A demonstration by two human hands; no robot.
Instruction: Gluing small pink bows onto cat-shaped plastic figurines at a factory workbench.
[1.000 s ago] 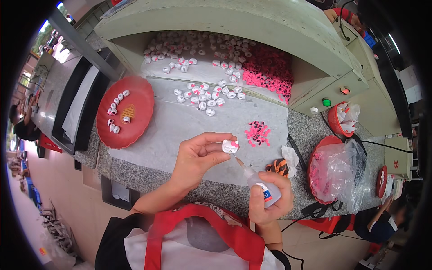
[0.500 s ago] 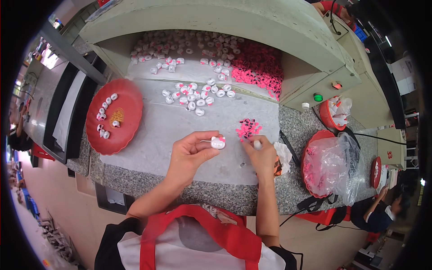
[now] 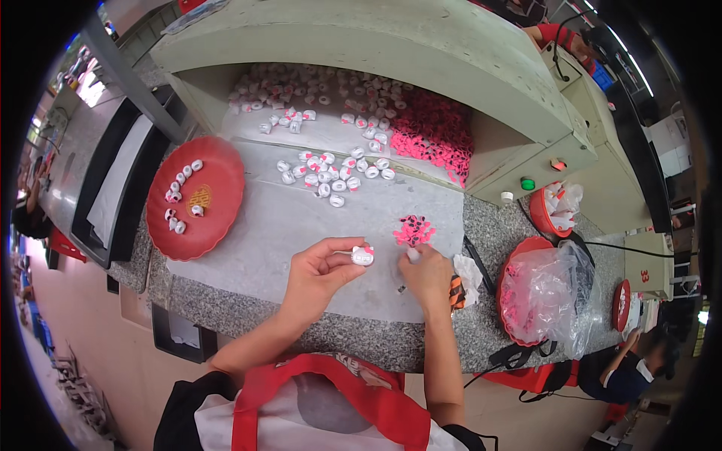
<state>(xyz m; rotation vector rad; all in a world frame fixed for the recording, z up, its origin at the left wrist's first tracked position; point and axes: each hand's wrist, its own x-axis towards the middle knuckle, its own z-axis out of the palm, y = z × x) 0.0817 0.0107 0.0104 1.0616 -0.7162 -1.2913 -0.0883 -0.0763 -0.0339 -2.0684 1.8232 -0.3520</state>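
Observation:
My left hand (image 3: 320, 270) pinches a small white cat-head-shaped piece (image 3: 362, 256) with a pink bow between thumb and fingertips, above the paper-covered worktop. To its right, my right hand (image 3: 427, 276) is closed, its fingers curled downward; a small white thing (image 3: 414, 255) shows at the fingers, and I cannot make out what they grip. Just beyond that hand lies a small heap of pink and black bits (image 3: 414, 230). Farther back, a cluster of similar white pieces (image 3: 336, 201), some with pink bows, rests on the paper (image 3: 286, 225).
A red scalloped plate (image 3: 218, 234) with several white pieces stands at left. Under the pale metal housing (image 3: 361, 45) lie more white pieces and a large pink pile (image 3: 429, 131). At right are a red tray with a plastic bag (image 3: 553, 286), a red tub (image 3: 543, 214) and an orange-black roll (image 3: 456, 292).
My right hand has drawn slightly back toward me and left, away from the pink heap. The left hand keeps its pinch on the white piece. The whole view has shifted a little.

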